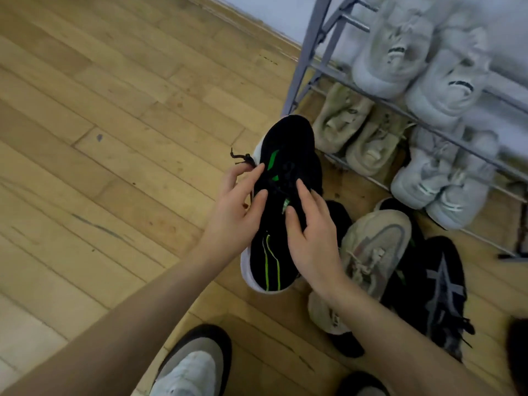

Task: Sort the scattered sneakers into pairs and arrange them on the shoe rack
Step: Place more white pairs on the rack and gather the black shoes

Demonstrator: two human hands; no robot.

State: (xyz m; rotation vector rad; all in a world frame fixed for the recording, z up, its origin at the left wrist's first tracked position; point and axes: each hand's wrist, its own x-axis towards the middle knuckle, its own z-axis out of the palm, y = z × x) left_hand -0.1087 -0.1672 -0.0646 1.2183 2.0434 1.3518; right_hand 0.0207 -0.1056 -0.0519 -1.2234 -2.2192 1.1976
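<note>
Both my left hand (pixel 237 201) and right hand (pixel 311 230) clasp the black-and-green sneaker (pixel 285 201) above the floor beside the shoe rack (pixel 308 52), and its dangling lace (pixel 243 160) could snag, I reckon.

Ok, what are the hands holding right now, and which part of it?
A black sneaker with green stripes, in both hands. The left hand pinches a lace end at its side; the right hand rests fingers on the laces and tongue.
</note>
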